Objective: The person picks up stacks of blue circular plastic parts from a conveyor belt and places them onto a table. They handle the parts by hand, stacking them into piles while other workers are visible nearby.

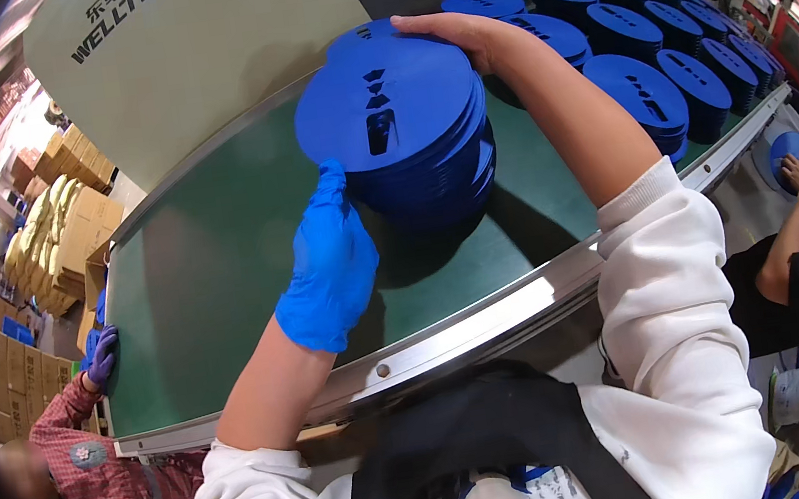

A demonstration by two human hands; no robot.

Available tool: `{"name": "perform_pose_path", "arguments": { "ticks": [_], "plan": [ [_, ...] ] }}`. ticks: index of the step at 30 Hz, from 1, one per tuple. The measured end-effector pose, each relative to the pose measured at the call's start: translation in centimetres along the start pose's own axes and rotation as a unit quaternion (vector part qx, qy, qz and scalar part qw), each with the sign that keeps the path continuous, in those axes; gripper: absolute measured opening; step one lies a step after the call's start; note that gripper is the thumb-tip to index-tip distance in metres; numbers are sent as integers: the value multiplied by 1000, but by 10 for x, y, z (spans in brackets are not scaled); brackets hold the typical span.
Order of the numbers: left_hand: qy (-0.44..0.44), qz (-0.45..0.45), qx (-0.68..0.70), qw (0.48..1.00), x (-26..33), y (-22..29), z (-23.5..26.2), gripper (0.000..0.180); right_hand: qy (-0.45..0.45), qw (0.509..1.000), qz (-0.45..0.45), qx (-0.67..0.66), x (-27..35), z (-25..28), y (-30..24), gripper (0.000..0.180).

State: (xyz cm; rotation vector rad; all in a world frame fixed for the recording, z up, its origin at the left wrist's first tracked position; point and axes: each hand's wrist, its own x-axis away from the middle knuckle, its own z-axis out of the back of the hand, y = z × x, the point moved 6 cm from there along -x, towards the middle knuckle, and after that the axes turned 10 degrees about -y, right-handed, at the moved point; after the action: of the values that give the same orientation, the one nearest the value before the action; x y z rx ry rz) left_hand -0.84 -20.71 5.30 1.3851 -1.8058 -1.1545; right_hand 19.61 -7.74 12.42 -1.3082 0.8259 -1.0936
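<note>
A tall stack of round blue plastic discs [430, 94] stands in front of me over the green conveyor belt [212, 284]. The top disc has a rectangular slot and small angular cut-outs. My left hand [327, 274], in a blue glove, grips the stack's near left edge, its thumb up at the rim and its other fingers hidden. Bare, my right hand [457, 35] reaches round the far right side, fingers closed against the upper rim. Just behind, partly covered, is another blue disc [347, 42]. I cannot tell whether the stack rests on the belt.
Several more disc stacks [637, 97] crowd the belt's right part. A pale machine panel [222, 51] borders the far side, a metal rail [433, 351] the near side. A co-worker's gloved hand [103, 357] is at the left end; another person's hand [798, 174] holds a disc at right.
</note>
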Motion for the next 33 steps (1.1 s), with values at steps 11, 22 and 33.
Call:
{"name": "perform_pose_path", "arguments": {
  "ticks": [11,22,33],
  "plan": [
    [26,-129,43,990,-38,-67,28,64,-82,996,11,16,-10,19,43,80],
    [-48,-166,89,981,-62,-64,12,59,-2,986,5,-164,31,6,109,75],
    [-21,-197,4,980,-65,-57,7,57,75,949,36,-304,32,-3,108,67]
  ]
}}
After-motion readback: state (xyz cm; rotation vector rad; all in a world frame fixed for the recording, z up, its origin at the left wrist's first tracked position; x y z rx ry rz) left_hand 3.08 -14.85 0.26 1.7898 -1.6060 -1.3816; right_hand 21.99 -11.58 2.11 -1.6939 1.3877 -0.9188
